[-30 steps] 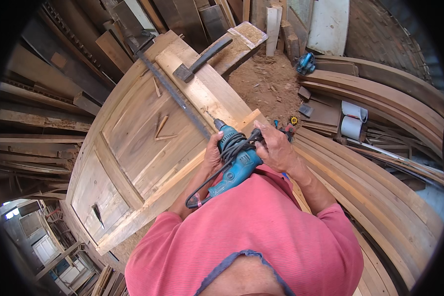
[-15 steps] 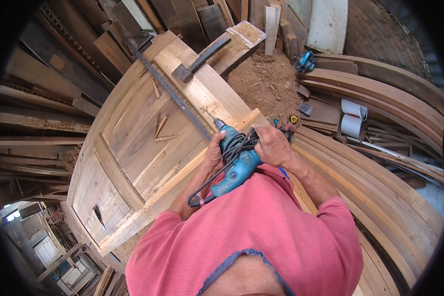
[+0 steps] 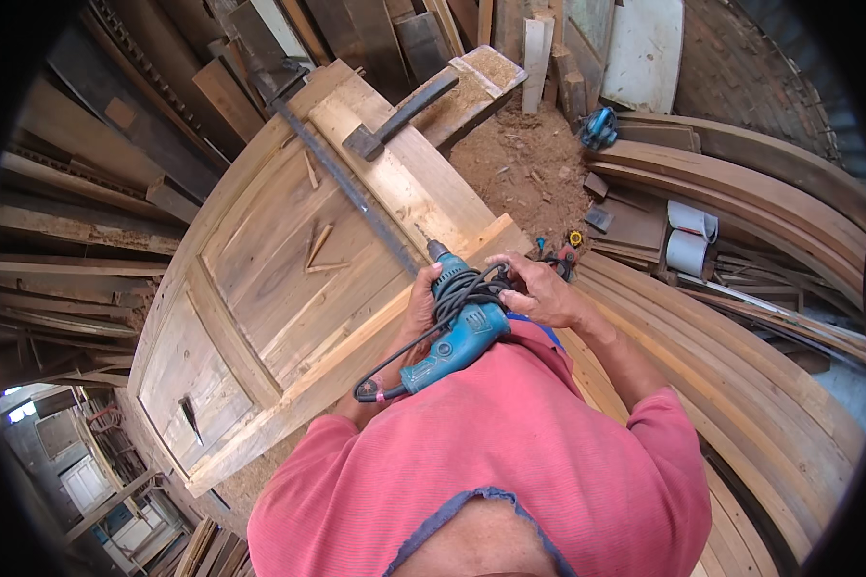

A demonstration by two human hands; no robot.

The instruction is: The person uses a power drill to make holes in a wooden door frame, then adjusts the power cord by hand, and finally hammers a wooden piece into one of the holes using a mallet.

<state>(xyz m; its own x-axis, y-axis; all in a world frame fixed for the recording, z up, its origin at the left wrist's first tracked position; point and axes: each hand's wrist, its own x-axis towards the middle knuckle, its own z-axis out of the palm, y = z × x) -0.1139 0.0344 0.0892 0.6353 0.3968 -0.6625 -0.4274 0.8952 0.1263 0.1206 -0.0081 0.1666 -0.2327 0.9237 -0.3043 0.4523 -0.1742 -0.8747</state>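
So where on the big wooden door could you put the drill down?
Bare wood shows on the door panels left of the long metal bar, apart from loose wood slivers. The hammer crowds the top end; both hands hold the drill.

- Both hands, the left hand (image 3: 420, 306) and right hand (image 3: 541, 290), are full with the blue drill (image 3: 462, 327) and its coiled cord.
- At 11 o'clock from the drill, a long metal bar (image 3: 348, 183) crosses the wooden door (image 3: 260, 279).
- At 12 o'clock, a hammer (image 3: 394, 120) lies on the pale plank.
- At 3 o'clock, stacked curved boards (image 3: 741, 385) block the way.
- Open panel surface lies at 9 o'clock.
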